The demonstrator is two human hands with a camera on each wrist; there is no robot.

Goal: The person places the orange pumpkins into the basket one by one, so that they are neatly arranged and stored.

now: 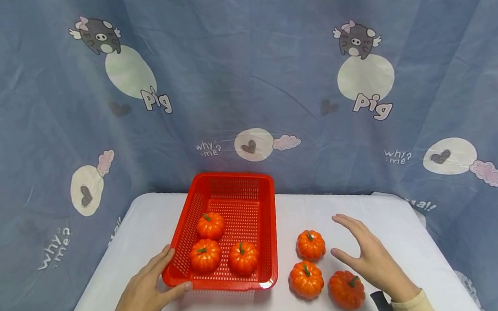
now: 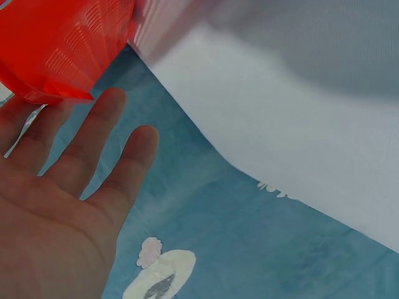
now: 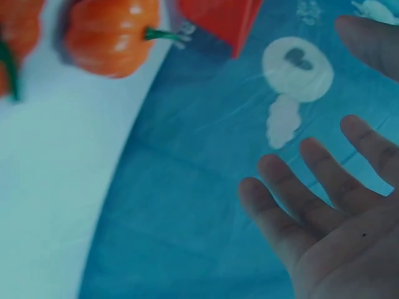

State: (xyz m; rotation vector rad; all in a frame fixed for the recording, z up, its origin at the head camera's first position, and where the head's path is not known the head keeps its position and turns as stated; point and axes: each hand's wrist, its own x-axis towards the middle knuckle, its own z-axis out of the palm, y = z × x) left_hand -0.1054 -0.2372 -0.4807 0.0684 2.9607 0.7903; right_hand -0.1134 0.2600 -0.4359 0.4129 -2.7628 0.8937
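A red plastic basket [image 1: 224, 285] with mesh sides stands on the white table, with three small orange pumpkins inside: one farther back [image 1: 211, 226], one at front left [image 1: 205, 255] and one at front right [image 1: 243, 259]. At its near left corner is my left hand [image 1: 143, 291], thumb by the front rim and fingers along the left side. The left wrist view shows these fingers [image 2: 87, 146] fairly straight, fingertips at the basket's edge. My right hand [image 1: 371, 258] hovers with spread fingers, holding nothing, right of three loose pumpkins: a back one [image 1: 310, 245], a middle one [image 1: 306, 280] and a darker one [image 1: 347, 290].
The white tablecloth [image 1: 297, 208] covers the table under the basket and pumpkins. A blue curtain [image 1: 251, 77] printed with pigs and lettering hangs behind the table and along both sides. A dark band [image 1: 382, 304] sits at my right wrist, beside a cream sleeve [image 1: 412, 307].
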